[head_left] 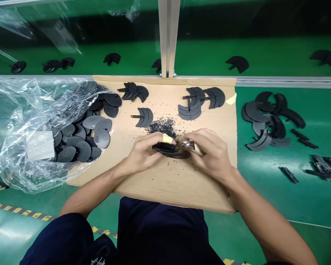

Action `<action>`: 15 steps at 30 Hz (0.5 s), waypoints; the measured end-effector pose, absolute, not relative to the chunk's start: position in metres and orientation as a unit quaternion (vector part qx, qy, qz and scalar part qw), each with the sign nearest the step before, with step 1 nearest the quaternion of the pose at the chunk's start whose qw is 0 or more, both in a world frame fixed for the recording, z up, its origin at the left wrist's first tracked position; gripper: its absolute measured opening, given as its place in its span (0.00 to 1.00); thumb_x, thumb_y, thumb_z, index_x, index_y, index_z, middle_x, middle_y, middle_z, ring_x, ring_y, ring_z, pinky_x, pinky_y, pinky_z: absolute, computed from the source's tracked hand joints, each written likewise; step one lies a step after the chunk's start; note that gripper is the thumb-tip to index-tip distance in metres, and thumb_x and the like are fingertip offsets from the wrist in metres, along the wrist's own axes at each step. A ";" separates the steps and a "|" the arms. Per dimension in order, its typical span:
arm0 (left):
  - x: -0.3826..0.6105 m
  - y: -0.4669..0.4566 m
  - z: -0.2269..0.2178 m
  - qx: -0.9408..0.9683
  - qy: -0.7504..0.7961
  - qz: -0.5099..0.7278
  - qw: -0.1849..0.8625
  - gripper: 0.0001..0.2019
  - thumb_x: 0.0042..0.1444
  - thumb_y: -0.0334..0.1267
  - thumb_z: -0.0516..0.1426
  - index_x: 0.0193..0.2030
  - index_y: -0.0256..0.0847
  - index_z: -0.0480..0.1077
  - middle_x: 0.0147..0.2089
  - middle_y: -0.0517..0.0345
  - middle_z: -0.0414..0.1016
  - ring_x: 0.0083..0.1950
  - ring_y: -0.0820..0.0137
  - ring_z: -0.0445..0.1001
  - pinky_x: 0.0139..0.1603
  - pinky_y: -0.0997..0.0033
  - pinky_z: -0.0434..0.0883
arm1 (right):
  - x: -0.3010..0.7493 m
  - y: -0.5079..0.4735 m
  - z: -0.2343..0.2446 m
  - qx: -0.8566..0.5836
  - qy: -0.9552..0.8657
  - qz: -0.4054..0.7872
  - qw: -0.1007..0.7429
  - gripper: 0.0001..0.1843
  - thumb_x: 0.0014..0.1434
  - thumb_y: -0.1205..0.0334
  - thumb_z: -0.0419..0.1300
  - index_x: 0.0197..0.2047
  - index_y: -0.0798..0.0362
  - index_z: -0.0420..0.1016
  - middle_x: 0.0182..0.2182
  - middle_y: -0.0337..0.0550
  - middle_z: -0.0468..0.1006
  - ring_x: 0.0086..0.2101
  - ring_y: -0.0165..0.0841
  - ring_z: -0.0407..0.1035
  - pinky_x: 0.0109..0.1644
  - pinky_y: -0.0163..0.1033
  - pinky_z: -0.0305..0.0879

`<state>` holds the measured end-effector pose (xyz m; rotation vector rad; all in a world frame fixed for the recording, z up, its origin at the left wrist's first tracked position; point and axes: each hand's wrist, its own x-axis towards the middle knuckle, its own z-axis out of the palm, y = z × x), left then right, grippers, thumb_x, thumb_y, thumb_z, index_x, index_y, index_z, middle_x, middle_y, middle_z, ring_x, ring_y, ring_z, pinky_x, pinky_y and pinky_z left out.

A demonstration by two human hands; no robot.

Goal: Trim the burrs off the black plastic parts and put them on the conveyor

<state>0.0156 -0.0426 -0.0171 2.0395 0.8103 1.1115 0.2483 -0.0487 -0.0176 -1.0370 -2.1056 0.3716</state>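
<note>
Over the cardboard sheet, my left hand (143, 151) grips a black curved plastic part (165, 148) between thumb and fingers. Yellow tape wraps one of its fingertips. My right hand (212, 154) is closed round nippers (188, 144), their shiny metal tip pointing left toward the part; the rest is mostly hidden in my palm. Another dark curved piece (180, 155) shows just below the tip, partly covered. A heap of tiny black bits (164, 127) lies right behind my hands, with crumbs scattered around it.
Fan-shaped black parts (145, 117) lie on the cardboard (165, 184). To the left, a clear plastic bag (24, 110) holds black oval discs (102, 138). Curved black pieces (255, 110) and thin black pieces (288, 174) lie on the green surface at right. An upright metal post (168, 36) stands behind.
</note>
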 end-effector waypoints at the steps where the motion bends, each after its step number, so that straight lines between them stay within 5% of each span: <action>1: 0.016 -0.043 -0.017 0.776 0.309 0.427 0.346 0.11 0.61 0.24 0.59 0.48 0.38 0.77 0.42 0.54 0.82 0.44 0.72 0.81 0.45 0.73 0.77 | 0.248 -0.049 -0.020 -0.401 -0.836 0.126 0.353 0.10 0.65 0.71 0.57 0.46 0.53 0.76 0.38 0.46 0.81 0.36 0.36 0.72 0.39 0.43 0.65; 15: 0.019 -0.047 -0.022 0.769 0.312 0.426 0.361 0.08 0.61 0.28 0.62 0.46 0.38 0.78 0.40 0.54 0.83 0.39 0.73 0.80 0.39 0.76 0.76 | 0.244 -0.054 -0.022 -0.411 -0.860 -0.002 0.301 0.10 0.67 0.71 0.55 0.46 0.53 0.77 0.31 0.42 0.80 0.30 0.33 0.67 0.34 0.41 0.57</action>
